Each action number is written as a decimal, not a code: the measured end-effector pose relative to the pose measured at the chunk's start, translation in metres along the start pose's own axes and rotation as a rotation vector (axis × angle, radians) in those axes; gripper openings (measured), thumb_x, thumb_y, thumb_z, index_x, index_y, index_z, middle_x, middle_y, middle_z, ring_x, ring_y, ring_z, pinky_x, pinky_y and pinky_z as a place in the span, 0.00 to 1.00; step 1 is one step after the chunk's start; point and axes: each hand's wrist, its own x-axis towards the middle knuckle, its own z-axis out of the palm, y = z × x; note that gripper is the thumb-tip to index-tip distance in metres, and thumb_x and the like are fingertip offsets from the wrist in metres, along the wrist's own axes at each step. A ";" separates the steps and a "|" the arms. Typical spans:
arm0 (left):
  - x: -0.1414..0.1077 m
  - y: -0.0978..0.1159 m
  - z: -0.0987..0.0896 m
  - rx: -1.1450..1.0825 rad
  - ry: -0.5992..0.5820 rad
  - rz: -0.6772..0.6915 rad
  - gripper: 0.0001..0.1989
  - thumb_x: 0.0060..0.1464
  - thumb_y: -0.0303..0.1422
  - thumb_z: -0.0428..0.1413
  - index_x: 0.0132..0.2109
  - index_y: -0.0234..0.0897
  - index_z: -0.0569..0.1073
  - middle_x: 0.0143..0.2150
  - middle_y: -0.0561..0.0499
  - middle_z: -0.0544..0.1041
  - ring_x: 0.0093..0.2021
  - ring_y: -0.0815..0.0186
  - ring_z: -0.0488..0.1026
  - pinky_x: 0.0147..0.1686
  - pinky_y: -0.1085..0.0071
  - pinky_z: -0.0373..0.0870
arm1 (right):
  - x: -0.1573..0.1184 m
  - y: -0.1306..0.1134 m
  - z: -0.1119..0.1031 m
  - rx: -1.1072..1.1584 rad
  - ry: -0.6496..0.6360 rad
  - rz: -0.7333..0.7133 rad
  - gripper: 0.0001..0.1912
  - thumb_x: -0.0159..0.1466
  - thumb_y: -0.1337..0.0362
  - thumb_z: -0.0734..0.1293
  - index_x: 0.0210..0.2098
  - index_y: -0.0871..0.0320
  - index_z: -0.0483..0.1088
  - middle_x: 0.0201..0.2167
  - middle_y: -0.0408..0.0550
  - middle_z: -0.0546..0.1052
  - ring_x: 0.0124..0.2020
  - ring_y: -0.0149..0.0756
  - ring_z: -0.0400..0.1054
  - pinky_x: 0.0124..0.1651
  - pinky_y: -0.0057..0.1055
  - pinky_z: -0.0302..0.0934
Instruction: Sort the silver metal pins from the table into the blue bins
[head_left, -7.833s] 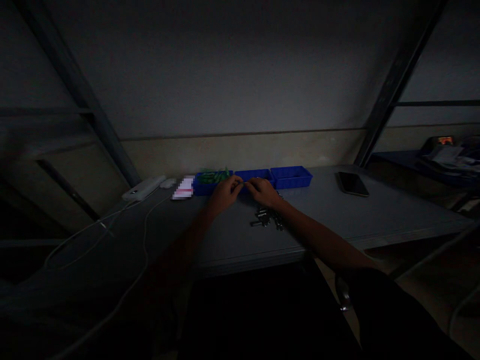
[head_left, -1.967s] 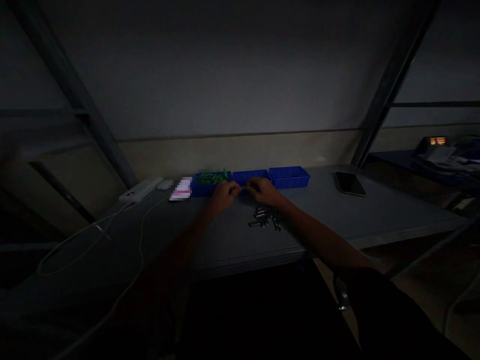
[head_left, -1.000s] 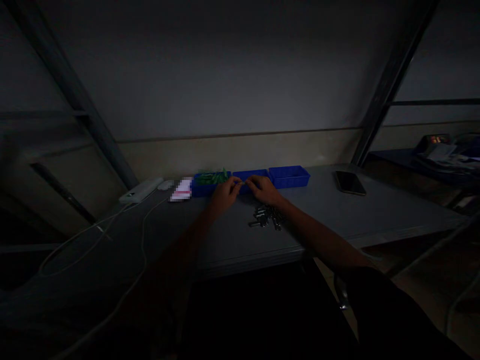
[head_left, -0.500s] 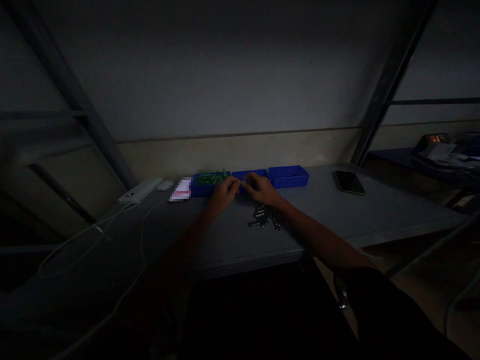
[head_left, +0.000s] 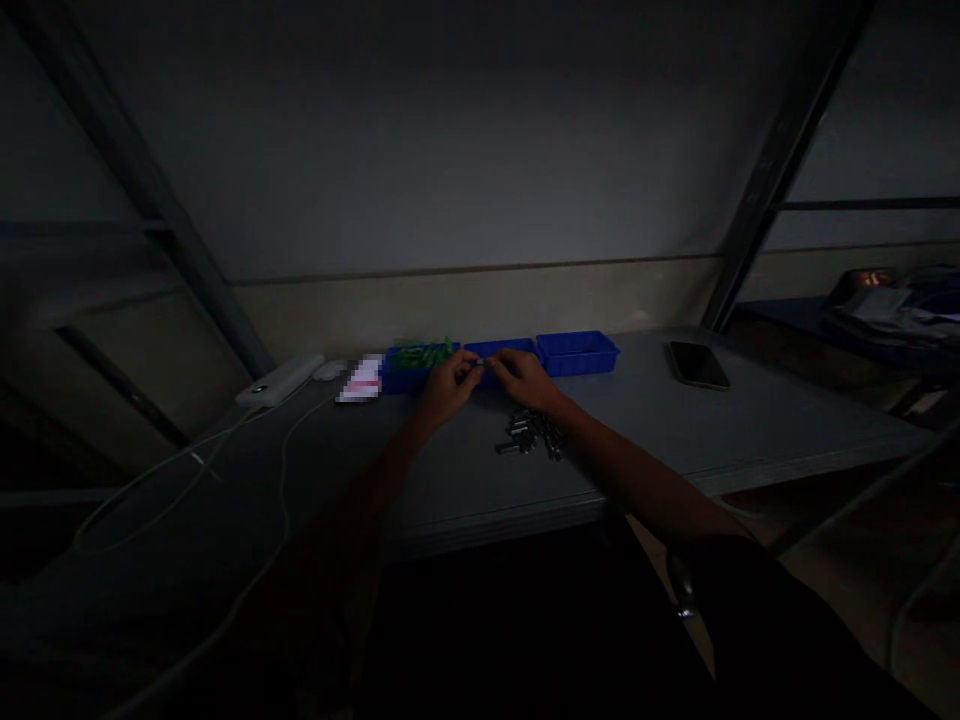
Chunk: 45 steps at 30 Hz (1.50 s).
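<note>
My left hand (head_left: 451, 384) and my right hand (head_left: 521, 376) meet fingertip to fingertip above the table, in front of the middle blue bin (head_left: 501, 349). Pinched between them is a small metallic-looking piece (head_left: 481, 362), too small and dark to name. Below my right hand lies a loose pile of short shiny metal cylinders (head_left: 529, 432). Long green pieces (head_left: 421, 355) fill the left blue bin (head_left: 405, 381), just beyond my left hand. The right blue bin (head_left: 577, 353) stands past my right hand.
A dark phone (head_left: 697, 364) lies at the right of the grey table (head_left: 637, 430). On the left are a white power bank (head_left: 281, 381) with a cable (head_left: 283, 480) and a blurred-out white and pink card (head_left: 361, 380). Metal frame posts flank the table.
My fingertips have shifted slightly around the small piece, and the right fingers sit closer together. Bins, pile and phone stay where they were.
</note>
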 end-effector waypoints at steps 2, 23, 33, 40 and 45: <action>0.000 0.001 0.000 0.016 0.005 -0.009 0.11 0.52 0.38 0.50 0.39 0.35 0.68 0.26 0.53 0.72 0.30 0.66 0.71 0.32 0.71 0.67 | 0.000 -0.001 0.000 0.002 -0.008 -0.012 0.15 0.64 0.58 0.57 0.32 0.61 0.69 0.25 0.44 0.71 0.26 0.28 0.63 0.31 0.25 0.54; -0.016 -0.010 0.025 0.547 -0.342 0.176 0.06 0.53 0.32 0.52 0.35 0.38 0.74 0.37 0.47 0.71 0.42 0.60 0.66 0.45 0.62 0.64 | -0.002 0.037 0.002 -0.492 0.118 0.233 0.13 0.62 0.57 0.62 0.34 0.58 0.73 0.37 0.57 0.74 0.43 0.44 0.60 0.43 0.38 0.56; -0.009 -0.016 0.018 0.534 -0.326 0.149 0.07 0.51 0.28 0.50 0.33 0.37 0.73 0.36 0.46 0.73 0.40 0.59 0.67 0.42 0.63 0.65 | 0.002 0.036 0.002 -0.416 0.091 0.194 0.14 0.64 0.60 0.59 0.34 0.60 0.73 0.34 0.54 0.75 0.39 0.38 0.65 0.50 0.36 0.53; 0.005 -0.023 -0.007 0.352 -0.121 0.004 0.06 0.51 0.32 0.50 0.31 0.36 0.70 0.31 0.47 0.75 0.32 0.63 0.70 0.37 0.66 0.67 | 0.001 0.018 0.008 -0.240 -0.116 0.000 0.09 0.62 0.65 0.60 0.36 0.59 0.72 0.35 0.49 0.76 0.36 0.34 0.67 0.43 0.29 0.55; 0.004 -0.019 -0.007 0.287 -0.109 -0.008 0.06 0.51 0.33 0.50 0.31 0.37 0.69 0.29 0.49 0.75 0.30 0.63 0.71 0.34 0.67 0.66 | 0.000 0.016 0.009 -0.209 -0.123 0.028 0.06 0.60 0.66 0.63 0.35 0.60 0.71 0.29 0.47 0.75 0.31 0.32 0.65 0.36 0.27 0.55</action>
